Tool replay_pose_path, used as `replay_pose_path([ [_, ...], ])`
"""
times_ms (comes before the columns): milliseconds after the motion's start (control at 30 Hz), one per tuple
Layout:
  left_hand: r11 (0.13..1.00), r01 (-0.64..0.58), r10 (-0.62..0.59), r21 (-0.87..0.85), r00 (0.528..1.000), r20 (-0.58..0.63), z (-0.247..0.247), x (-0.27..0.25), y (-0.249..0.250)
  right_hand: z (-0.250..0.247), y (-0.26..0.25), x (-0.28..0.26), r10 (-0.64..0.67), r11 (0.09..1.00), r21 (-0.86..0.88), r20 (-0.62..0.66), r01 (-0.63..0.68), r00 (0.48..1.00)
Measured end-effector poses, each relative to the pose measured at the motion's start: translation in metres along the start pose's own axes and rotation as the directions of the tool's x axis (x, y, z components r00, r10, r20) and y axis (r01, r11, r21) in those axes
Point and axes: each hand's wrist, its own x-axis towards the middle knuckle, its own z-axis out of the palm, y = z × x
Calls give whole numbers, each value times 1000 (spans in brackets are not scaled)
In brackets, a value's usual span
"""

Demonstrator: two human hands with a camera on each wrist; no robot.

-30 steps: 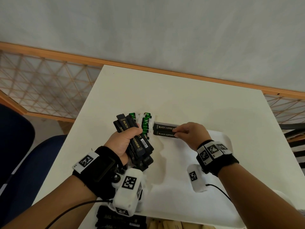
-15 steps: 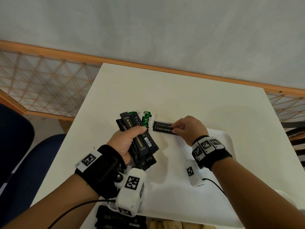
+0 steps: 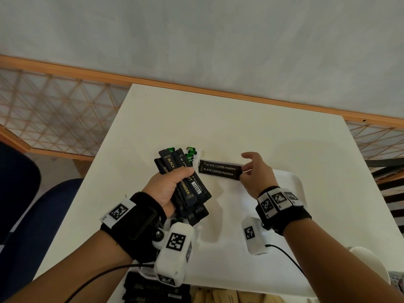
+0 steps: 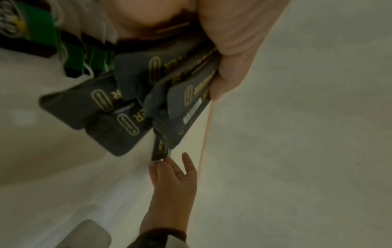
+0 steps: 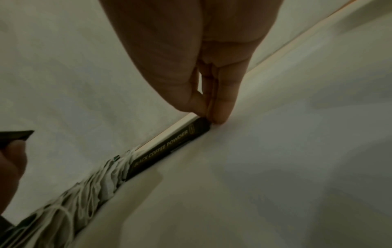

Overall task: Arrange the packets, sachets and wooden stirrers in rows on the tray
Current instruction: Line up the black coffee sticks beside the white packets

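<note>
My left hand (image 3: pixel 175 182) grips a fanned bundle of black coffee sachets (image 3: pixel 190 189) above the left part of the white tray (image 3: pixel 293 182). The left wrist view shows the bundle (image 4: pixel 131 109) close up under the thumb. Two black coffee powder sachets (image 3: pixel 219 170) lie side by side along the tray's far edge. My right hand (image 3: pixel 246 171) pinches the right end of the nearer one between thumb and fingertips, index finger raised. The right wrist view shows that pinch (image 5: pixel 208 115) on the sachet (image 5: pixel 169 147). Tea bags with green tags (image 3: pixel 191 154) lie left of the sachets.
The tray sits on a white table (image 3: pixel 218 123) against a grey wall with a wooden rail. More black sachets (image 3: pixel 153 289) and wooden stirrers (image 3: pixel 218 296) lie at the near table edge. A blue chair (image 3: pixel 43 215) stands at the left.
My right hand has drawn back to the sachets' right ends and its index finger has lifted. Both laid sachets now show side by side. The left hand still holds its bundle.
</note>
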Motion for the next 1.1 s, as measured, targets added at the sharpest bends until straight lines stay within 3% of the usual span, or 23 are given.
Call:
replay_pose_path([
  [267, 1000, 9, -9, -3, 1000, -6, 1, -1, -1, 0, -3, 0, -2, 999, 47, -23, 3, 1000],
  [367, 1000, 19, -19, 9, 1000, -12, 2, 0, -1, 0, -15, -9, -69, 991, 117, -34, 73, 997],
  [500, 1000, 25, -24, 11, 1000, -18, 6, -2, -4, 9, -41, -28, -184, 933, 346, 235, 95, 954],
  [600, 999, 15, -14, 38, 1000, -12, 7, -2, -6, 12, -51, -35, -244, 921, 380, 387, 87, 889],
  [667, 998, 1, 0, 60, 1000, -8, 6, -3, -7, 12, -53, -35, -246, 928, 362, 411, 91, 878],
  [767, 1000, 8, -8, 18, 1000, -18, 3, -4, -4, 9, -47, -29, -205, 916, 397, 319, 66, 926],
  [800, 1000, 13, -13, -1, 1000, -29, 2, -4, -2, 7, -42, -25, -199, 931, 350, 261, 100, 945],
  [867, 999, 28, -29, -22, 999, -40, -1, -4, 2, 0, -30, -15, -222, 975, 70, 179, 212, 959],
  [933, 999, 40, -41, -35, 998, -52, -4, -4, 5, -4, -20, -9, -246, 949, -157, 170, 273, 954],
  [1100, 999, 33, -34, -27, 998, -58, -6, -6, 7, -3, -14, -8, -227, 934, -238, 181, 266, 957],
])
